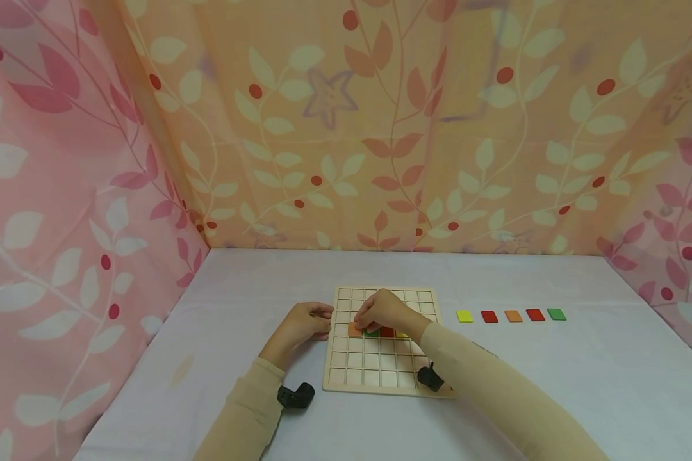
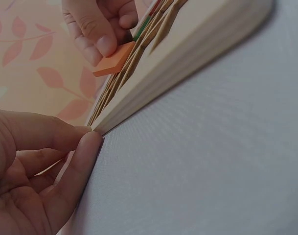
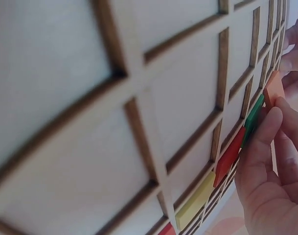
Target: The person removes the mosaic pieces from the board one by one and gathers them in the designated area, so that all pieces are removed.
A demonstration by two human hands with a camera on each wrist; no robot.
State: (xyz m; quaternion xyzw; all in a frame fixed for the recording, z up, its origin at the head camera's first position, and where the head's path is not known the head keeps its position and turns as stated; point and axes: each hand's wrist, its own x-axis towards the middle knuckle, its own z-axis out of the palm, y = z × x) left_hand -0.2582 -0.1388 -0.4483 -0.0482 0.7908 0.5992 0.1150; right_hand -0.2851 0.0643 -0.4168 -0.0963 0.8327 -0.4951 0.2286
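A wooden grid board (image 1: 375,380) lies flat on the white table. My right hand (image 1: 385,310) pinches an orange square tile (image 2: 114,61) between thumb and finger, tilted over a cell in the left part of the board. To its right in the same row sit a green tile (image 3: 253,120), a red tile (image 3: 229,156) and a yellow tile (image 3: 195,199); a further red tile (image 3: 167,230) shows at the bottom of the right wrist view, hidden by the arm in the head view. At the board's left edge, my left hand (image 1: 302,325) pinches the rim with thumb and forefinger.
Right of the board lies a row of loose tiles: yellow (image 1: 464,316), red (image 1: 489,316), orange (image 1: 514,315), a second red (image 1: 535,315) and green (image 1: 556,314). Patterned curtains (image 1: 392,128) enclose the table at the back and sides. Both wrists carry black camera mounts (image 1: 296,396).
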